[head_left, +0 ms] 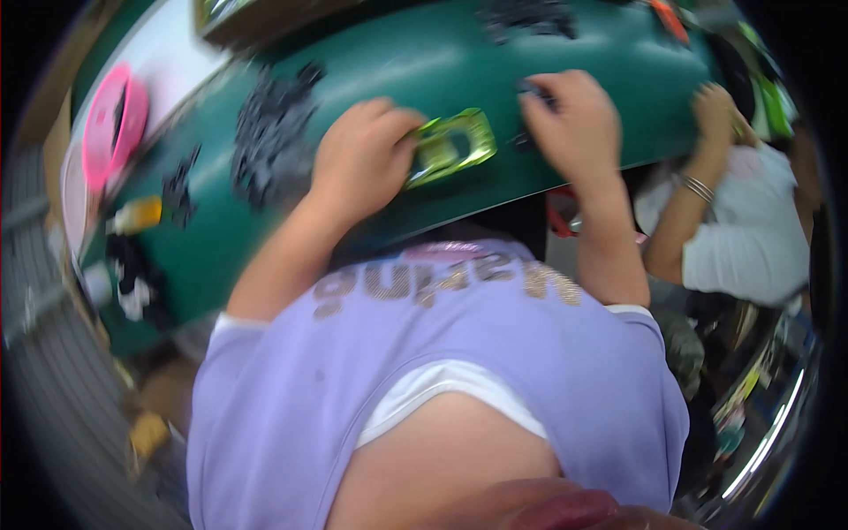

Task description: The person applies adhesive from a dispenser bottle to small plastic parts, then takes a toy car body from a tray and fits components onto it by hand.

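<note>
My left hand (367,159) is closed on the near left end of a shiny lime-green frame-shaped part (481,132), which has an opening in its middle and lies tilted over the green table. To its right, my right hand (579,124) has its fingers curled around a small dark piece (535,92). Another small dark piece (521,141) is just under that hand, blurred. A loose heap of dark grey small pieces (269,128) lies left of my left hand; their exact kind is too blurred to tell.
The green table (415,53) carries another dark heap (530,18) at the far edge. On the left are a pink basket (132,115), a yellow bottle (141,215) and a black-and-white bundle (132,283). A co-worker's hand (715,110) works at the right, near green parts (773,106).
</note>
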Demonstrator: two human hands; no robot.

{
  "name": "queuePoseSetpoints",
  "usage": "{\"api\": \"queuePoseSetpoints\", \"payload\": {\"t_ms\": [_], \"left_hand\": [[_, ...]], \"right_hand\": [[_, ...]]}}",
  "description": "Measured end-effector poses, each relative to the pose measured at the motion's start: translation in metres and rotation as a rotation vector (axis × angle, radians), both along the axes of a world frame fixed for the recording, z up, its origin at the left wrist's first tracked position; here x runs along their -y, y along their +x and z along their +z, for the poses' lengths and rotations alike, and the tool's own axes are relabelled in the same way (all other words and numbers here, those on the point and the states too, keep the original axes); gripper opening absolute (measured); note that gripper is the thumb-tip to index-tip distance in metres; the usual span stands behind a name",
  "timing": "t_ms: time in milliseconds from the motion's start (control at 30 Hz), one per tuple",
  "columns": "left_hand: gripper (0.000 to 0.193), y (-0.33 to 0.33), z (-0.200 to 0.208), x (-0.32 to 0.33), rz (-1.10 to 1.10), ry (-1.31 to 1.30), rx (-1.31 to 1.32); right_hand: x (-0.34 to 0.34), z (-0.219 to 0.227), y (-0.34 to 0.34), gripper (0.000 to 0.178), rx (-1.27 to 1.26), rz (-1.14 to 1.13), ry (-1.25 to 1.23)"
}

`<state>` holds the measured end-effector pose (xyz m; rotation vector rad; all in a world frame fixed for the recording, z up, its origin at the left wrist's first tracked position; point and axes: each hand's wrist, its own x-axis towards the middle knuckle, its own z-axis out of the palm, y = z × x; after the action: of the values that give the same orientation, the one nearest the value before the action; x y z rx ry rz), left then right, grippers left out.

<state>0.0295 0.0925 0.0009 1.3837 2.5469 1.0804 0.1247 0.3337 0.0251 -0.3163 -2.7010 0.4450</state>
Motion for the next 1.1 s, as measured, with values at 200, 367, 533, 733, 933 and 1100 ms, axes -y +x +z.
{"api": "queuePoseSetpoints", "payload": {"t_ms": [200, 367, 533, 733, 933, 1100], "left_hand": [[0.013, -0.006, -0.001, -0.008, -0.036, 0.019, 0.048], [0.015, -0.002, 0.005, 0.003, -0.016, 0.002, 0.132], [0.016, -0.003, 0.001, -0.004, -0.067, 0.046, 0.037], [0.020, -0.011, -0.007, 0.004, -0.095, 0.072, -0.014], [0.020, -0.007, -0.012, 0.001, -0.054, 0.115, 0.140], [0.018, -0.007, -0.019, 0.005, 0.030, 0.134, 0.460]], "right_hand": [[-0.010, -0.020, -0.029, 0.013, 0.110, 0.010, 0.225], [-0.002, -0.015, -0.027, 0.010, 0.113, 0.026, 0.242], [-0.011, -0.019, -0.022, 0.006, 0.019, -0.064, 0.339], [-0.002, 0.011, -0.009, 0.021, -0.131, 0.002, -0.381], [0.045, 0.018, 0.012, 0.022, -0.061, 0.352, -0.675], [0.068, -0.009, 0.002, 0.017, -0.123, 0.372, -0.437]]}}
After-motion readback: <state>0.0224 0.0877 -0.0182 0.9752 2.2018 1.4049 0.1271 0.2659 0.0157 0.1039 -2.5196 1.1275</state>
